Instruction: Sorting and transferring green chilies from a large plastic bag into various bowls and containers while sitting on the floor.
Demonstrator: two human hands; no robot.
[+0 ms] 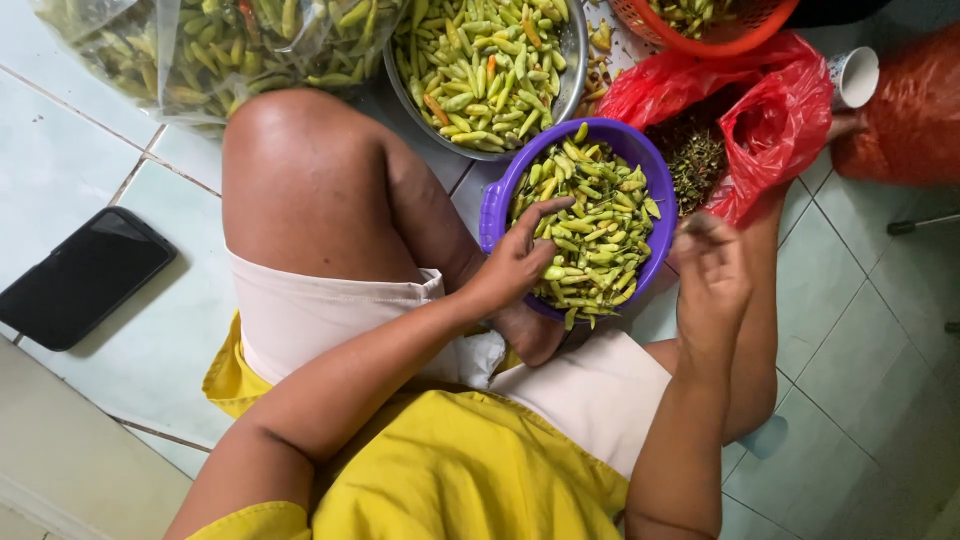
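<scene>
Head view: the left hand [515,262] is laid palm-down in the purple basket [493,210], fingers curled loosely among the green chillies [600,215] and closed on one of them. The right hand [712,270] is held just beside the basket's right rim, blurred (grip cannot be told). The basket is set between the knees, with the red plastic bag [780,120] beyond it.
</scene>
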